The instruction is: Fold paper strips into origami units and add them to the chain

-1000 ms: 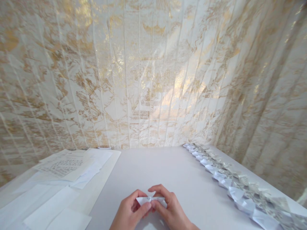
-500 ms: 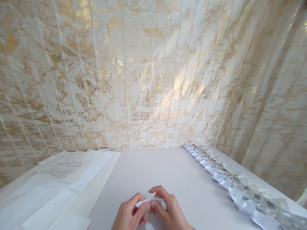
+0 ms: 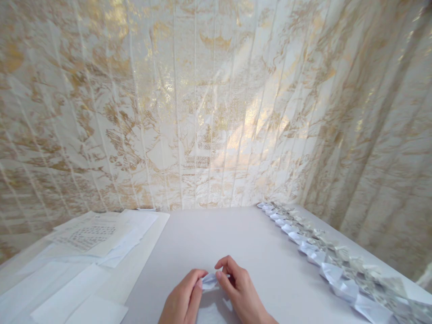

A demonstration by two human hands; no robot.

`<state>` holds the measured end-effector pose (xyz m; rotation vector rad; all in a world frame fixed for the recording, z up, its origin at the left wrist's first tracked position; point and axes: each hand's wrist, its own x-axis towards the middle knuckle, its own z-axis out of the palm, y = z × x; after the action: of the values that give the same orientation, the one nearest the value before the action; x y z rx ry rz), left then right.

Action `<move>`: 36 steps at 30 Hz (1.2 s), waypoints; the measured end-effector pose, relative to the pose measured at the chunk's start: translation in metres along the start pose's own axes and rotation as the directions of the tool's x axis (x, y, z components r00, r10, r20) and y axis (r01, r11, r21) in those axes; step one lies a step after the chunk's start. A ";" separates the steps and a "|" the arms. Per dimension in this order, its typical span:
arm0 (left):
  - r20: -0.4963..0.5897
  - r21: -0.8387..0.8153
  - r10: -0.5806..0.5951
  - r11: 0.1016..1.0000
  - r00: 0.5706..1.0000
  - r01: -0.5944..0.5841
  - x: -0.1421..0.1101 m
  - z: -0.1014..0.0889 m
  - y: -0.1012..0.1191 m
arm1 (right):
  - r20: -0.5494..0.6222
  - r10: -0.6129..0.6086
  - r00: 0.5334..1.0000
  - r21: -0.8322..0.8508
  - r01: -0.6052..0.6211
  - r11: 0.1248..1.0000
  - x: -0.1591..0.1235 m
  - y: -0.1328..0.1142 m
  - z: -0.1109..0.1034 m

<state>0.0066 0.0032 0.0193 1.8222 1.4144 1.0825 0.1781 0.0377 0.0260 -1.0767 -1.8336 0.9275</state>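
A small piece of folded white paper (image 3: 209,281) is held up between my two hands above the near edge of the table. My left hand (image 3: 184,294) pinches its left end between thumb and fingers. At its right end, the thumb and curled fingers of my right hand (image 3: 238,288) close on the paper. The lower fingers of both hands are mostly hidden. Beneath the hands, the tabletop (image 3: 212,238) carries their shadow.
Loose white sheets (image 3: 67,292) and a page with writing (image 3: 91,231) overlap at the left. Along the right side run rows of folded white paper pieces (image 3: 332,273) and folded printed paper pieces (image 3: 364,270). A gold-patterned curtain (image 3: 209,112) hangs behind the table.
My hands have moved slightly apart and turned, so more of the folded paper shows between them. My right hand has shifted a little upward. The sheets and paper rows stay put.
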 end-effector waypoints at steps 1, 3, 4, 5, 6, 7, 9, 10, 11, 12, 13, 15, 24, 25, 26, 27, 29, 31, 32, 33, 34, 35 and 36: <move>0.008 0.009 -0.001 1.000 1.000 0.001 0.000 -0.001 0.001 | 0.000 -0.012 1.000 -0.007 0.012 1.000 0.000 0.000 0.000; 0.013 0.051 -0.016 0.999 1.000 0.015 0.000 -0.002 0.002 | 0.002 -0.047 0.999 -0.037 0.047 0.998 -0.001 0.000 0.001; 0.010 0.079 -0.030 0.996 1.000 0.029 0.000 -0.003 0.002 | 0.003 -0.065 0.998 -0.059 0.065 0.996 -0.002 0.000 0.001; 0.008 0.106 -0.044 0.993 0.999 0.043 0.000 -0.003 0.002 | 0.004 -0.083 0.997 -0.084 0.083 0.993 -0.002 0.000 0.002; 0.006 0.130 -0.059 0.990 0.998 0.057 0.000 -0.004 0.002 | 0.007 -0.102 0.995 -0.108 0.102 0.989 -0.003 0.000 0.002; 0.005 0.153 -0.071 0.986 0.997 0.069 0.000 -0.004 0.002 | 0.013 -0.119 0.993 -0.128 0.119 0.985 -0.003 -0.001 0.002; 0.009 0.194 -0.084 0.978 0.996 0.081 0.000 -0.003 0.001 | 0.027 -0.146 0.989 -0.151 0.149 0.977 -0.005 -0.001 0.002; 0.007 0.213 -0.086 0.974 0.996 0.082 0.000 -0.002 0.000 | 0.031 -0.157 0.987 -0.155 0.160 0.975 -0.005 -0.002 0.002; 0.001 0.232 -0.084 0.969 0.996 0.082 -0.001 -0.001 0.000 | 0.032 -0.165 0.986 -0.156 0.168 0.973 -0.006 -0.002 0.003; -0.008 0.252 -0.080 0.964 0.997 0.080 -0.001 -0.001 0.000 | 0.029 -0.170 0.985 -0.156 0.173 0.973 -0.006 -0.001 0.003; -0.017 0.274 -0.073 0.959 0.997 0.075 -0.001 -0.001 0.000 | 0.024 -0.174 0.984 -0.156 0.176 0.972 -0.006 -0.001 0.003; -0.033 0.325 -0.049 0.944 0.998 0.057 -0.002 -0.003 0.001 | 0.013 -0.181 0.983 -0.163 0.181 0.970 -0.005 0.001 0.003; 0.033 0.416 0.078 0.905 0.996 -0.085 -0.002 -0.002 -0.006 | -0.018 -0.138 0.990 -0.312 0.125 0.942 -0.002 0.001 -0.001; 0.036 0.429 0.076 0.899 0.996 -0.084 -0.002 -0.001 -0.006 | -0.012 -0.125 0.992 -0.322 0.115 0.940 -0.003 0.000 -0.001; 0.040 0.443 0.066 0.893 0.997 -0.077 -0.003 0.000 -0.006 | -0.007 -0.113 0.994 -0.328 0.104 0.939 -0.003 -0.001 -0.002; 0.045 0.454 0.051 0.889 0.998 -0.066 -0.004 0.001 -0.006 | 0.000 -0.100 0.995 -0.331 0.094 0.939 -0.003 -0.002 -0.002; 0.056 0.456 0.017 0.889 0.998 -0.041 -0.004 0.001 -0.004 | 0.012 -0.081 0.997 -0.332 0.080 0.940 -0.003 -0.004 -0.002; 0.064 0.447 -0.001 0.894 0.998 -0.028 -0.004 -0.001 -0.002 | 0.025 -0.068 0.997 -0.327 0.072 0.942 -0.003 -0.005 -0.001; 0.067 0.445 -0.006 0.895 0.998 -0.025 -0.003 -0.001 -0.001 | 0.032 -0.062 0.998 -0.323 0.069 0.944 -0.003 -0.005 -0.001; 0.069 0.445 -0.010 0.895 0.998 -0.022 -0.003 -0.002 -0.001 | 0.040 -0.057 0.998 -0.317 0.066 0.946 -0.003 -0.005 -0.001; 0.071 0.446 -0.014 0.895 0.997 -0.019 -0.003 -0.003 -0.001 | 0.046 -0.051 0.998 -0.309 0.062 0.949 -0.003 -0.005 0.000; 0.073 0.448 -0.018 0.894 0.997 -0.017 -0.002 -0.003 -0.002 | 0.053 -0.045 0.998 -0.299 0.058 0.952 -0.003 -0.006 0.000; 0.074 0.449 -0.019 0.893 0.997 -0.016 -0.002 -0.003 -0.003 | 0.059 -0.039 0.998 -0.290 0.055 0.956 -0.004 -0.006 0.000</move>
<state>0.0021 0.0018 0.0184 2.1513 1.7243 0.7087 0.1774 0.0321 0.0304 -1.1885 -2.0763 0.6757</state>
